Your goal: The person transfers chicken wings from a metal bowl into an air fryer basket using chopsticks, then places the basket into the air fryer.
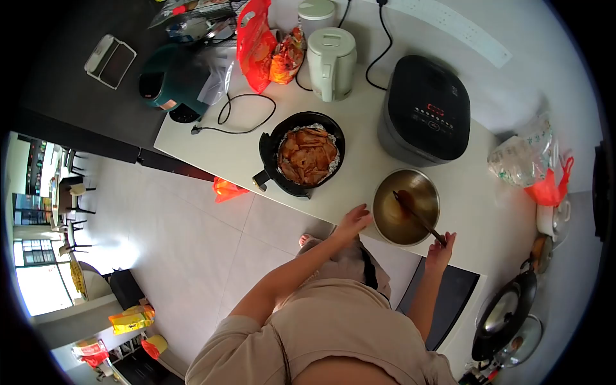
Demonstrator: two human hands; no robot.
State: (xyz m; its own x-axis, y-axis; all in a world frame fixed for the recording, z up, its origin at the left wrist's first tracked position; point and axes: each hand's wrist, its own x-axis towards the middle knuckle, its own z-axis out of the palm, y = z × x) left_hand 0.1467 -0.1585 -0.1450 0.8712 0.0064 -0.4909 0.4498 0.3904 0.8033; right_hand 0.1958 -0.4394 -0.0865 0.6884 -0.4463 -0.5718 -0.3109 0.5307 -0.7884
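A round metal mixing bowl (pixel 380 221) stands near the counter's front edge, with a little brownish liquid in it. My right hand (pixel 440 251) is closed around the handle of a long dark utensil (pixel 422 220). Its far end dips into the bowl, where a reddish-brown patch shows; the exact kind of utensil is unclear. Beside the bowl's left rim is my left hand (pixel 355 221), fingers apart and holding nothing; whether it touches the rim is hard to tell. Left of the bowl, a black air fryer basket (pixel 267 151) holds foil and reddish-brown slices (pixel 308 154).
A black rice cooker (pixel 427 112) stands behind the bowl, and a pale electric kettle (pixel 330 64) farther left. A black cord (pixel 247 131) lies looped on the white counter (pixel 212 151). Pans (pixel 507 314) hang at the right. A dark green appliance (pixel 168 80) is at the left.
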